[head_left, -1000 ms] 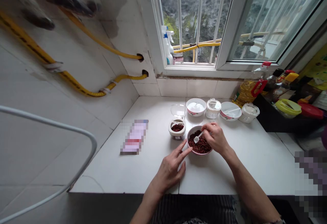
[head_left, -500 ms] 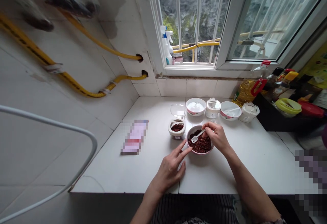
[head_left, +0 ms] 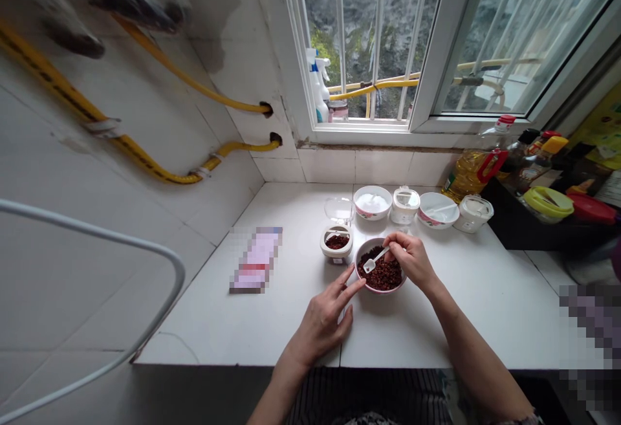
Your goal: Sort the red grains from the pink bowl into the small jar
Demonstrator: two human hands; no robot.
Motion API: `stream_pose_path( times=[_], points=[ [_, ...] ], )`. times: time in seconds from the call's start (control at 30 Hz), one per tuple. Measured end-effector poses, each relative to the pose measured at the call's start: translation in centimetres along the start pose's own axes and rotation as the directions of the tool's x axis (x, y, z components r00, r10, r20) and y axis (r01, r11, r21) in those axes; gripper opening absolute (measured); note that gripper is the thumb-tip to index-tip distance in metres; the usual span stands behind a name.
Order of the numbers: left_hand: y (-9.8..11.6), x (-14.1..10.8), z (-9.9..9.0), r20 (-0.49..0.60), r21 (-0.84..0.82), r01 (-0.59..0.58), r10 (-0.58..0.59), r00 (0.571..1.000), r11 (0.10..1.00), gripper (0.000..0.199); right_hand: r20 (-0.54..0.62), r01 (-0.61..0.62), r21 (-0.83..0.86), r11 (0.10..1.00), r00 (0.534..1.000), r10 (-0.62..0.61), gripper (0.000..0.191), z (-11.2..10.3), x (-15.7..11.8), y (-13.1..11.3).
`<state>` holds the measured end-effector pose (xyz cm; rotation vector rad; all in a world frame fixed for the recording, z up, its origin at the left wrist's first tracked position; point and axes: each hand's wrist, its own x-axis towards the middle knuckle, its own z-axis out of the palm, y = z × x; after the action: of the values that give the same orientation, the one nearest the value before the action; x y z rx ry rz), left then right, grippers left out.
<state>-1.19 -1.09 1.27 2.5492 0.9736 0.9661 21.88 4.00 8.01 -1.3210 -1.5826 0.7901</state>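
My right hand (head_left: 408, 258) pinches the handle of a small white spoon (head_left: 370, 266), whose scoop lies over dark red-brown dried grains, perhaps peppercorns (head_left: 383, 277), in a bowl (head_left: 359, 278). The fingers of my left hand (head_left: 324, 323) are spread, with the fingertips against the bowl's left side. Just left of the bowl stands a seasoning jar (head_left: 336, 253) with its clear lid (head_left: 338, 209) flipped up; similar dark red bits show inside it.
Behind stand a bowl of white granules (head_left: 372, 204), a lidded jar (head_left: 405, 205), a bowl with a white spoon (head_left: 438, 211) and another jar (head_left: 475, 213). An oil bottle (head_left: 468, 169) and several condiments are at right. A blurred pinkish packet (head_left: 256, 260) lies left on the white counter (head_left: 204, 321).
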Motion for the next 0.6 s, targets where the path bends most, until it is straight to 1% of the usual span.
stream_pose_path(
  times=[0.13, 0.2, 0.3, 0.47, 0.6],
  points=[
    [0.0, 0.0, 0.1, 0.001, 0.0, 0.004, -0.004, 1.0, 1.0, 0.07, 0.053, 0.121, -0.177, 0.977, 0.992, -0.114, 0.02, 0.5, 0.1, 0.6],
    [0.0, 0.0, 0.0, 0.0, -0.007, 0.005, -0.005, 1.0, 1.0, 0.07, 0.078, 0.151, -0.215, 0.965, 0.987, -0.137, 0.021, 0.7, 0.0, 0.8],
    [0.0, 0.0, 0.0, -0.002, -0.01, 0.004, -0.004, 1.0, 1.0, 0.07, 0.075, 0.12, -0.169, 0.978, 0.991, -0.108, 0.02, 0.7, 0.0, 0.6],
    [0.0, 0.0, 0.0, 0.002, -0.017, 0.003, -0.003, 1.0, 1.0, 0.069, 0.057, -0.009, 0.005, 1.0, 0.998, 0.009, 0.017, 0.2, 0.0, -0.1],
    [0.0, 0.0, -0.1, 0.007, -0.013, -0.001, 0.001, 1.0, 1.0, 0.071, 0.04, -0.035, 0.043, 0.998, 0.999, 0.033, 0.015, 0.0, 0.0, -0.2]
  ],
)
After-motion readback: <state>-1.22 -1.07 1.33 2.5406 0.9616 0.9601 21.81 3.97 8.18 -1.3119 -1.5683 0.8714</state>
